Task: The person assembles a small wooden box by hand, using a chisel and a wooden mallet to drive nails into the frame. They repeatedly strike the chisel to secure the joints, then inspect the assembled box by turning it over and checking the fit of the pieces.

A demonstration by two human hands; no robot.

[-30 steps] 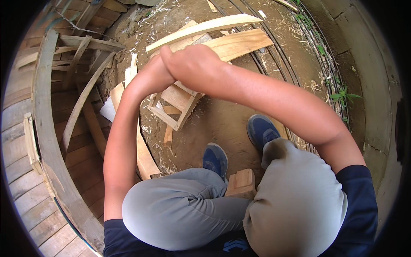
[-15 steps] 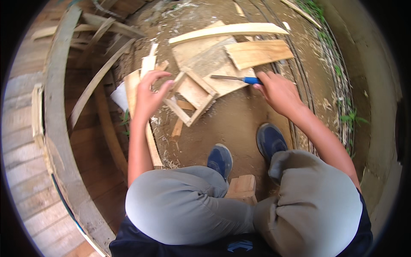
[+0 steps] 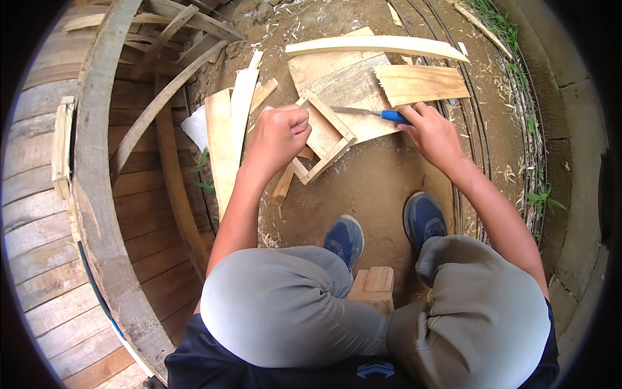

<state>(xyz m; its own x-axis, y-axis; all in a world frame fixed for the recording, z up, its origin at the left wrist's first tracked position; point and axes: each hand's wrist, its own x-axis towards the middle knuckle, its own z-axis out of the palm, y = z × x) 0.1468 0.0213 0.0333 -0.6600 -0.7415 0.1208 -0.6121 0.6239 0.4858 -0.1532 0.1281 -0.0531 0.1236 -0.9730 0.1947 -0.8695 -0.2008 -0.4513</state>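
The boards [image 3: 353, 78] partly under the frame [image 3: 329, 160] could shift if loose, rocking it; the left hand [image 3: 280, 135] is clenched beside its left edge, whether around anything I cannot tell; the right hand [image 3: 433, 133] grips the tool [image 3: 392, 117], which a hard push could skid toward those knuckles.

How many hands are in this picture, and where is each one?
2. The left hand is curled at the left side of a small wooden frame; the right hand is around the blue handle of a slim metal tool.
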